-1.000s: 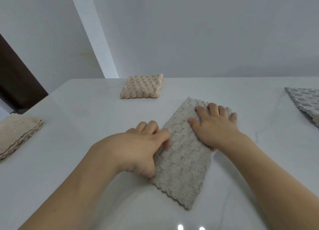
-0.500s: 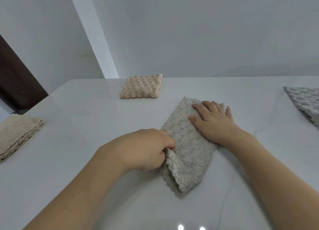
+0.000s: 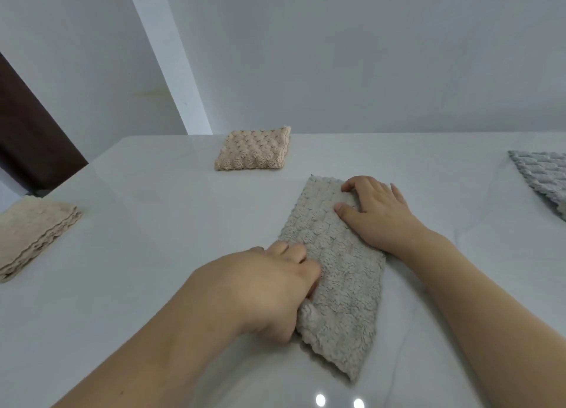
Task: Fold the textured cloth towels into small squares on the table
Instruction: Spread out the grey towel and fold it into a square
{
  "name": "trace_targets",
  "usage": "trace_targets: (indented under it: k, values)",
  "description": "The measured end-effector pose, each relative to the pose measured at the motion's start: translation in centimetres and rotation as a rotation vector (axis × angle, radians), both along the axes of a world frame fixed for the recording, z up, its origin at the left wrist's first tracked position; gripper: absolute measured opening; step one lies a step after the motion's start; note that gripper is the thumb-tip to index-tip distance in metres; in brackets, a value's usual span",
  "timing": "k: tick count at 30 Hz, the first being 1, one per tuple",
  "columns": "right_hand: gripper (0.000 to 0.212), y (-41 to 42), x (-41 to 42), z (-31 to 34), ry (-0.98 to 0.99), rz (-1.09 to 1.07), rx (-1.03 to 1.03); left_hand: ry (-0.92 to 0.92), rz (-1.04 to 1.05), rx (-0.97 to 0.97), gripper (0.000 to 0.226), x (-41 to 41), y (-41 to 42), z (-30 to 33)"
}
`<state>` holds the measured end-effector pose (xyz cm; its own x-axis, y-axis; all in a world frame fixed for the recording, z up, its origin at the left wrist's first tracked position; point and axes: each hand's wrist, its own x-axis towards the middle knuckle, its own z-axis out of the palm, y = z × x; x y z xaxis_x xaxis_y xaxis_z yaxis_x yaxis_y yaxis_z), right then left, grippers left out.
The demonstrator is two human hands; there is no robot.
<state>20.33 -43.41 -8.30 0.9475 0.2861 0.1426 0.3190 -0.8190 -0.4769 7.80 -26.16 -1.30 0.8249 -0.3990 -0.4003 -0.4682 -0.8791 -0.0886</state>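
Grey and nubbly, the towel [image 3: 333, 263] lies as a long folded strip on the white counter [image 3: 153, 239], slanting from near the person toward the far side. The right hand [image 3: 378, 216] rests flat on the far end with fingers spread and relaxed, which looks meant to pin that end so the strip cannot slide. The left hand [image 3: 263, 288] sits at the strip's left edge near the middle, its fingers curled in against the fabric and apparently pinching the edge; the thumb is hidden, so the exact hold is unclear. That grip suggests the near half is about to be lifted and laid over the far half to make a square.

A tan towel [image 3: 254, 152] already folded square sits well apart toward the far edge, likely set aside as finished. A cream pile [image 3: 33, 233] lies at the left edge, and a grey-blue towel [image 3: 542, 178] at the right, probably waiting their turn.
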Motion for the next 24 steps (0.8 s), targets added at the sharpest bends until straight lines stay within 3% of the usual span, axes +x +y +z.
trace_targets:
  k: [4, 9, 11, 15, 20, 24]
  values:
    - [0.031, 0.1, 0.1, 0.1, -0.047, -0.055, 0.07, -0.002, 0.025, -0.115, 0.025, 1.2, 0.6, 0.2]
    - [0.006, -0.1, 0.5, 0.3, -0.048, -0.048, 0.079, 0.003, 0.071, -0.23, 0.011, 2.0, 1.1, 0.9]
    - [0.014, -0.2, 0.5, 0.6, -0.041, -0.013, 0.097, 0.105, 0.101, -0.295, 0.004, 1.9, 1.2, 1.4]
    - [0.026, -0.3, 0.4, 1.1, -0.025, 0.091, 0.099, 0.348, 0.201, -0.314, 0.02, 1.5, 1.1, 2.3]
    - [0.022, -0.4, 0.4, 1.1, 0.033, 0.25, 0.134, 0.498, 0.142, -0.266, 0.031, 1.3, 1.5, 3.0]
    - [0.013, -0.5, 0.2, 1.2, 0.075, 0.227, 0.231, 0.59, 0.224, -0.488, 0.029, 1.8, 2.5, 2.6]
